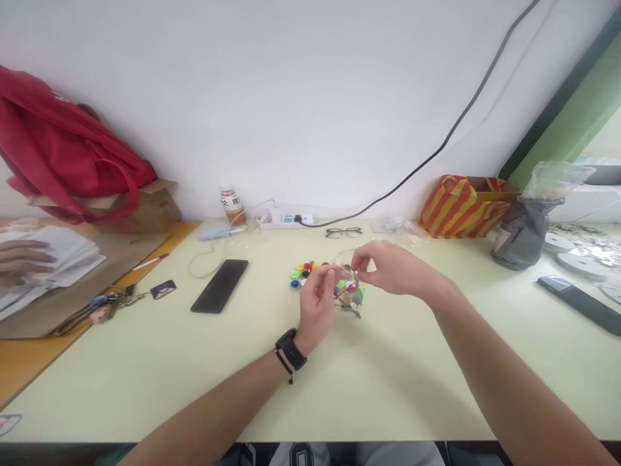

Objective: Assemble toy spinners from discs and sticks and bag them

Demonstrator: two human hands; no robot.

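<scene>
Between my two hands hangs a clear plastic bag (350, 299) filled with small pieces in several colours. My left hand (316, 303) is closed on the bag's upper left edge, thumb against fingers. At the bag's top right, my right hand (388, 266) has its fingers pinched together; whether they grip the bag's edge or a small piece is too fine to make out. Just behind the left hand, a cluster of small round coloured pieces (295, 279) lies on the table, partly hidden by that hand. A black watch is on my left wrist.
Left of my hands lies a black phone (219, 286). Glasses (343, 232), a power strip (286, 221) and a bottle (233, 206) are along the wall. At right stand a striped bag (460, 206) and a grey bag (522, 232). Another person's hand (22, 259) holds papers at far left.
</scene>
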